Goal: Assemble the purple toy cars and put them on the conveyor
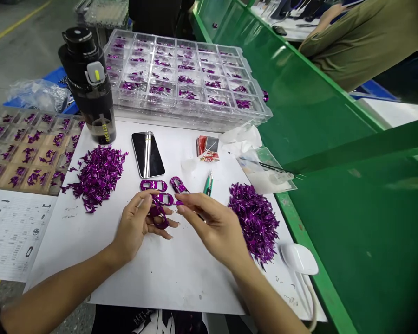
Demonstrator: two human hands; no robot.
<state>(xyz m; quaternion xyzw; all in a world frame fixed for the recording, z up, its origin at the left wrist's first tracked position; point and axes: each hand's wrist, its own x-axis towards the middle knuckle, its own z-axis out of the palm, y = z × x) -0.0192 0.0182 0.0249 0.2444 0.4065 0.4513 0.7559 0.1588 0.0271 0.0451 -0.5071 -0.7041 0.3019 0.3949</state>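
My left hand point(135, 220) is closed on a shiny purple toy car body point(159, 215), tilted up between thumb and fingers. Close beside it, my right hand point(212, 225) pinches a small purple piece point(179, 202) between thumb and fingertips. A dark, thin tool seems to lie partly under the right fingers; what it is stays hidden. Just beyond the hands lie more purple car bodies, one flat at the left point(153, 185) and one angled at the right point(178, 184). Heaps of pointed purple pieces flank the hands, at the left point(99, 174) and the right point(253, 222).
A black bottle point(90, 93) and a phone point(148, 154) stand and lie behind. Farther back is a clear compartment box point(184, 104) of purple parts. A green cutter point(208, 184), a red packet point(207, 148) and a white mouse-like device point(299, 259) lie around. A green partition point(320, 139) borders the right.
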